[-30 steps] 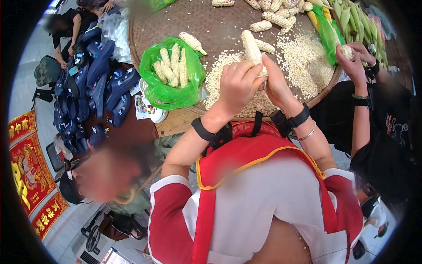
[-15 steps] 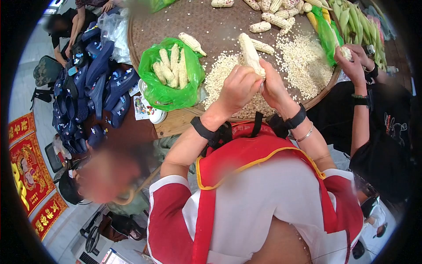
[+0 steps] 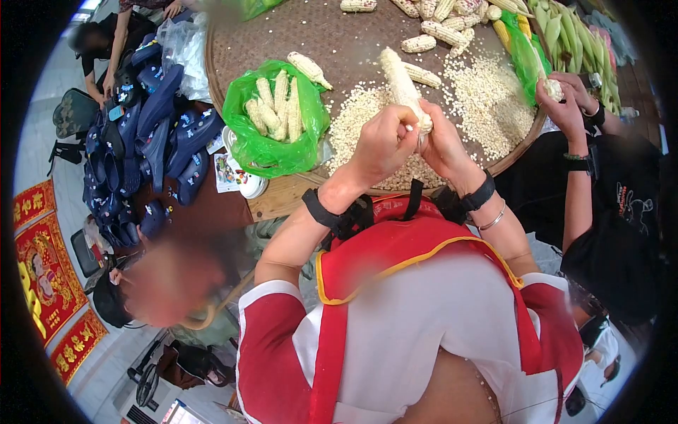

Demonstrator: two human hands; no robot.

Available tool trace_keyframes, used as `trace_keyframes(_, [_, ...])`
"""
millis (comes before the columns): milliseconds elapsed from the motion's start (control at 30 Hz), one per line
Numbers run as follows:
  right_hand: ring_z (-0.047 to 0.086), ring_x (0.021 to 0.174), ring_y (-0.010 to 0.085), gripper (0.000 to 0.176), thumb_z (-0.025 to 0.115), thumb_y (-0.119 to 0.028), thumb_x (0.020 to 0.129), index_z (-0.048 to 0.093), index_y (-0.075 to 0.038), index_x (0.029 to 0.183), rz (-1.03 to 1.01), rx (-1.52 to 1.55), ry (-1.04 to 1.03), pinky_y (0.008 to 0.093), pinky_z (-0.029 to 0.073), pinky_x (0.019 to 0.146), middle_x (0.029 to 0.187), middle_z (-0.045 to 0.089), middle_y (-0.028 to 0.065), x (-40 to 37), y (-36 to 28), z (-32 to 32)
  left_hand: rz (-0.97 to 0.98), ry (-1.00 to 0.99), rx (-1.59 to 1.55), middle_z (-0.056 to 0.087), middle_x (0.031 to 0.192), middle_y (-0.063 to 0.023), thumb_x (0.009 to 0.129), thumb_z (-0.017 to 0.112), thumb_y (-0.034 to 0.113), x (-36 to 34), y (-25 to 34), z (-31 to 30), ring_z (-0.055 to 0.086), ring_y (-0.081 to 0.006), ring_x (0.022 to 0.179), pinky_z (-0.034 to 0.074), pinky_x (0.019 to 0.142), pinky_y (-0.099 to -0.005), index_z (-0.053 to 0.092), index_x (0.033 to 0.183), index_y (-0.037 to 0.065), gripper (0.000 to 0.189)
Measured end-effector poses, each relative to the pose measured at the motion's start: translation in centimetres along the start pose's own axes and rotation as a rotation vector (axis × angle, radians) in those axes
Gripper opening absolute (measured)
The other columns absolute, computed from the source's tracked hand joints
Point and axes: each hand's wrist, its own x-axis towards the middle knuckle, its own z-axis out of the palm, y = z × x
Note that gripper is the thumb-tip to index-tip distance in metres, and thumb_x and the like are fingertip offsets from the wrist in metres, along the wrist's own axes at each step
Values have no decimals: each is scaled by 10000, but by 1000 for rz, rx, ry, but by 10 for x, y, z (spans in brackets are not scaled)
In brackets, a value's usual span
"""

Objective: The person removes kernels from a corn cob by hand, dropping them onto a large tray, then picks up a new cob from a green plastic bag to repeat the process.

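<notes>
A pale ear of corn (image 3: 401,81) is held between my two hands, tilted with its far end pointing away from me. My left hand (image 3: 385,145) is closed against its near left side, and a white kernel shows at its fingertips. Wrapped round the near end from the other side is my right hand (image 3: 448,147), fingers closed. Under and beside both hands lies a pile of loose corn kernels (image 3: 353,124) on the round woven tray (image 3: 339,42). To the left, a green plastic bag (image 3: 265,159) holds several stripped cobs.
More ears of corn (image 3: 445,32) and a second kernel pile (image 3: 491,106) lie on the tray. At right, a co-worker's hands (image 3: 561,102) hold another ear beside green husked corn (image 3: 565,32). Dark blue clogs (image 3: 159,106) are heaped at left.
My left hand has opened its grip slightly and a kernel now shows at its fingertips. The ear has shifted a little left and tilted. The co-worker's hands moved slightly.
</notes>
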Motion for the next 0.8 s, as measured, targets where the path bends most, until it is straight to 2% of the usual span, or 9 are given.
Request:
trace_keyframes(67, [534,692,83,311,341,-307,924,441,-96,1129,-69,-22,-19,233,409,536,859,550,0,3,3,-2,-137,51,-1,554,741,-77,738,631,-1,0,3,1,545,-147,612,454,551,-260,484,925,6,238])
trace_keyframes(167, [512,671,69,311,324,-279,931,399,-97,1172,-195,-83,-15,215,397,516,832,529,-3,4,2,3,-155,116,4,552,731,-76,723,653,13,1,5,3,546,-153,598,459,551,-264,487,955,2,286])
trace_keyframes(300, [488,657,56,321,324,-252,932,379,-81,1198,-310,-203,36,193,377,498,818,514,0,5,3,9,-99,106,116,548,716,-80,720,656,17,0,5,5,547,-160,593,458,545,-270,482,984,-2,317])
trace_keyframes(433, [485,650,58,319,339,-248,928,386,-83,1196,-302,-230,72,198,376,493,821,515,1,6,7,8,-71,44,121,542,701,-89,738,629,10,0,3,2,548,-170,588,455,532,-282,471,975,-6,285])
trace_keyframes(700, [500,676,77,219,365,-258,922,447,-106,1057,-135,-132,50,221,396,491,814,508,1,8,16,0,-41,-15,40,532,692,-110,767,585,1,-6,-3,-2,566,-215,595,449,518,-310,462,924,-2,199])
trace_keyframes(800, [502,680,83,218,371,-263,923,448,-103,1049,-99,-46,58,229,400,494,809,508,4,11,24,-5,-6,-63,90,538,705,-120,772,580,10,-8,-7,-4,568,-233,599,449,525,-318,458,911,0,185])
